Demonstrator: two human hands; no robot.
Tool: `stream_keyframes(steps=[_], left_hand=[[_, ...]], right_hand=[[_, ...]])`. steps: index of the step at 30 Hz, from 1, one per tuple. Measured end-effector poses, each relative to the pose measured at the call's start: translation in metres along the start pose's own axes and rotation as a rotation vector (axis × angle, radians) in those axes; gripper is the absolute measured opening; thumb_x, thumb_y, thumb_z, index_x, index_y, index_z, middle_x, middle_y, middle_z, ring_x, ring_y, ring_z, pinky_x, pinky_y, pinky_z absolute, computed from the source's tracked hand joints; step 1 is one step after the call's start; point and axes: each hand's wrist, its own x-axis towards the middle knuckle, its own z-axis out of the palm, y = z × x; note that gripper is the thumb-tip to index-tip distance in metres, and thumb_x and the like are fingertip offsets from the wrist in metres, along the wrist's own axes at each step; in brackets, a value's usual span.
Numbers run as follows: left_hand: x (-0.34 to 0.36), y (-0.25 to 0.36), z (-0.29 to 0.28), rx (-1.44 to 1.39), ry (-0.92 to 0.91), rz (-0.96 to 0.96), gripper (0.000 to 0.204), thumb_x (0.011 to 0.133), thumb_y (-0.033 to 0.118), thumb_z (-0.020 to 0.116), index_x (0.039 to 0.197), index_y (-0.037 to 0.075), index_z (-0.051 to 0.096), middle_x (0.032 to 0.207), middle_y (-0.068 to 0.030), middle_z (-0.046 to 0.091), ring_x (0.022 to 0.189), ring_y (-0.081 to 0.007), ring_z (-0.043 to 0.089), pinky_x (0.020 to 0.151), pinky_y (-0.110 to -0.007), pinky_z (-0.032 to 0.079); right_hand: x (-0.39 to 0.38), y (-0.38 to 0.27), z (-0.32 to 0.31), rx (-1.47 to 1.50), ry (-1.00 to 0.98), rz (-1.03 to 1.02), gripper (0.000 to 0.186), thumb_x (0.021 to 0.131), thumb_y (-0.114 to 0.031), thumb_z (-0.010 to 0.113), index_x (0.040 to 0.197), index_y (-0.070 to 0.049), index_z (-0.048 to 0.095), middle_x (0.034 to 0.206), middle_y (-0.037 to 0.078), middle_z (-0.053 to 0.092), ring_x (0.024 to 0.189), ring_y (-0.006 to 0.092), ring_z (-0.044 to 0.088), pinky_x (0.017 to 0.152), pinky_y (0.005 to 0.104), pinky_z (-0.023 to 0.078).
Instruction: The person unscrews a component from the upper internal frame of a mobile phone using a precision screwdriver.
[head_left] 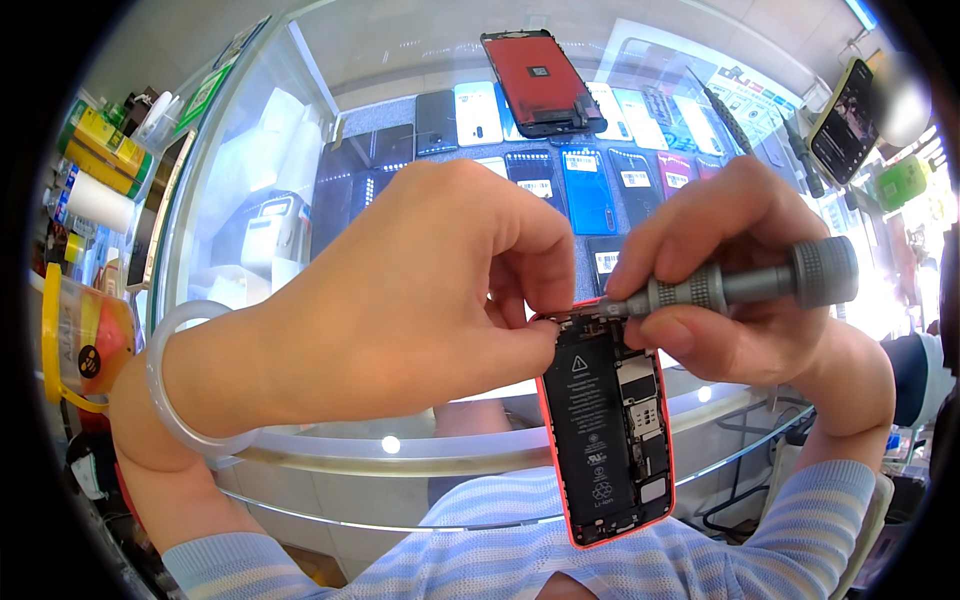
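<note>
The curved glass display bench [330, 455] filled most of the view, with rows of phone back covers [590, 185] in blue, black and white laid out under its top. A detached red-backed phone screen panel [540, 85] lay flat on the glass at the far side, well apart from the hands. Nearer, held above the bench's front edge, was the opened phone with a coral-pink shell [608, 435], its black battery and small circuit parts exposed, its lower end over the person's striped sleeves. The left hand [400, 300], wearing a pale translucent bangle [175, 380], had its grip pinched on the phone's top left corner. The right hand [745, 280] had its grip clamped on a grey knurled metal screwdriver [740, 285], tip touching the phone's top edge. A yellow container [80, 345] stood at the far left.
</note>
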Motion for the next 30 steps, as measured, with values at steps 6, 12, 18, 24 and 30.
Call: stream_keyframes(steps=[6,12,18,24,30], left_hand=[[0.000,0.003,0.000,0.001,0.020,-0.048,0.017,0.076,0.003,0.081,0.077,-0.002,0.066,0.077,-0.0039,0.065,0.070,-0.0088,0.066,0.064,-0.022,0.057],[0.000,0.006,0.000,0.010,0.043,-0.071,0.015,0.074,0.000,0.081,0.076,-0.001,0.066,0.079,-0.0042,0.065,0.072,-0.0089,0.066,0.065,-0.022,0.058],[-0.001,0.007,-0.001,0.027,0.038,-0.095,0.016,0.071,-0.001,0.082,0.077,-0.001,0.066,0.081,-0.0039,0.065,0.073,-0.0079,0.065,0.065,-0.021,0.057],[0.000,0.007,-0.001,-0.035,0.026,-0.105,0.017,0.071,0.000,0.082,0.077,-0.001,0.066,0.082,-0.0036,0.065,0.073,-0.0075,0.064,0.065,-0.021,0.057],[-0.001,0.006,0.000,-0.046,0.027,-0.100,0.016,0.072,0.000,0.081,0.077,-0.001,0.066,0.083,-0.0037,0.065,0.074,-0.0074,0.063,0.065,-0.021,0.057]], right_hand=[[-0.001,-0.002,0.003,-0.028,0.027,-0.014,0.037,0.081,-0.008,0.080,0.102,-0.001,0.050,0.096,0.020,0.067,0.075,0.0132,0.065,0.066,0.0234,0.053],[-0.003,0.002,0.001,0.018,0.049,-0.054,0.037,0.080,-0.006,0.081,0.101,-0.001,0.051,0.094,0.020,0.068,0.076,0.0143,0.067,0.066,0.0239,0.054],[-0.003,0.008,0.001,-0.020,0.050,-0.136,0.032,0.077,-0.001,0.081,0.096,0.001,0.055,0.091,0.020,0.069,0.077,0.0170,0.069,0.064,0.0246,0.055],[-0.003,0.006,-0.002,-0.025,0.020,-0.114,0.030,0.077,0.001,0.079,0.095,0.002,0.055,0.090,0.020,0.069,0.078,0.0187,0.070,0.065,0.0252,0.056],[-0.003,0.008,0.001,0.031,0.029,-0.105,0.031,0.078,0.001,0.079,0.095,0.002,0.055,0.090,0.021,0.069,0.079,0.0190,0.070,0.066,0.0260,0.056]])
